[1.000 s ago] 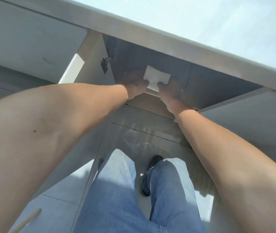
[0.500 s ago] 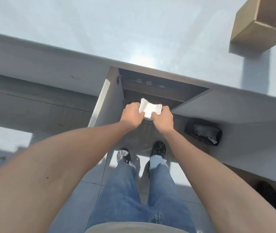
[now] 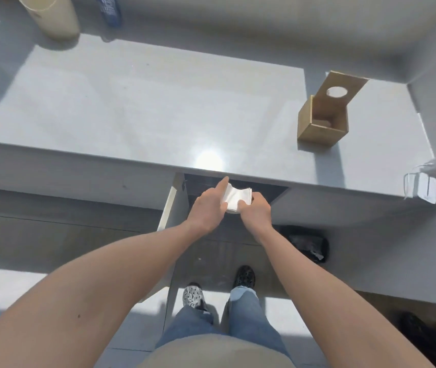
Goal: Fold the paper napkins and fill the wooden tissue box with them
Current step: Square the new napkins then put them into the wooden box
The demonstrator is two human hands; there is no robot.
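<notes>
A small stack of white paper napkins point(image 3: 234, 198) is held between both hands just below the front edge of the grey table point(image 3: 137, 107), in front of an open cabinet. My left hand point(image 3: 207, 207) grips its left side with the forefinger stretched forward. My right hand point(image 3: 254, 211) pinches its right side. The wooden tissue box point(image 3: 321, 124) stands on the table at the right, its lid with a round hole hinged up and open; what lies inside is hard to tell.
The cabinet door point(image 3: 167, 205) hangs open at the left of my hands. A black bin bag point(image 3: 306, 241) sits under the table at the right. A cream cylinder point(image 3: 52, 15) and a blue bottle point(image 3: 110, 10) stand at the table's far left. Clear plastic packaging point(image 3: 429, 181) lies at the right edge.
Both hands drew the napkin stack out of the cabinet and lifted it toward the table edge. The view rose, bringing the tabletop and wooden box into sight.
</notes>
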